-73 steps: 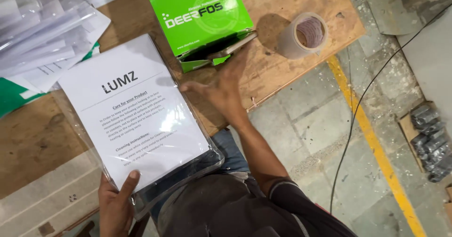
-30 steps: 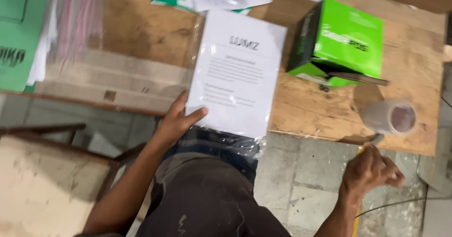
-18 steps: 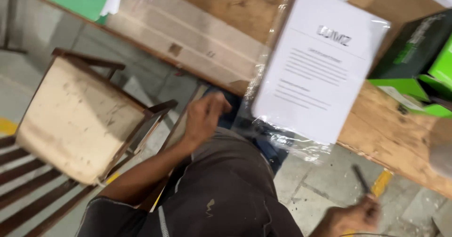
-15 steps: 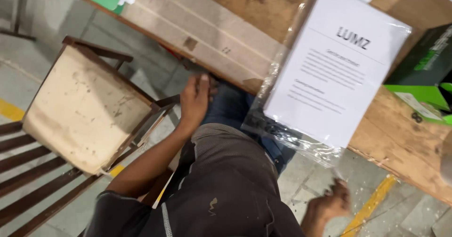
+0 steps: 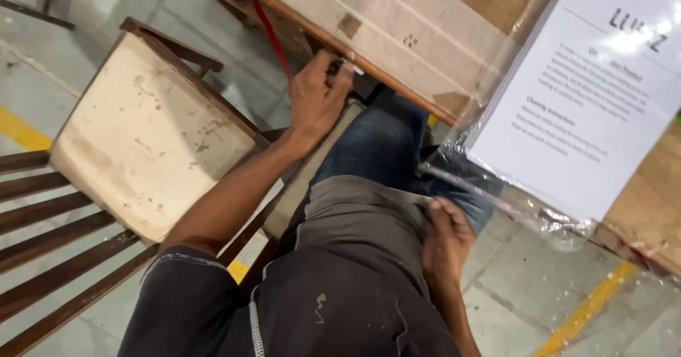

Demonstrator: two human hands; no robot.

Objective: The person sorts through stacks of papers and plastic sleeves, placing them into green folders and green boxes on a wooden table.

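My left hand (image 5: 318, 98) reaches forward to the near edge of the wooden table (image 5: 397, 38). Its fingers curl under that edge, where a small pale metal piece (image 5: 350, 65) shows at the fingertips. My right hand (image 5: 445, 240) rests on my lap by the grey shirt hem, fingers closed on a thin grey rod (image 5: 464, 185) that slants up to the left. A clear plastic bag holding a white printed sheet (image 5: 582, 95) lies on the table and hangs over its edge above my right hand.
A worn wooden chair with a stained cream seat (image 5: 149, 137) stands at my left. A red cord (image 5: 273, 38) hangs under the table. Yellow lines (image 5: 589, 307) mark the concrete floor.
The view has swung down and left, and the green box and tape roll left the picture. My left hand let go of the bagged sheet and went to the table edge. My right hand came up from the floor to my lap.
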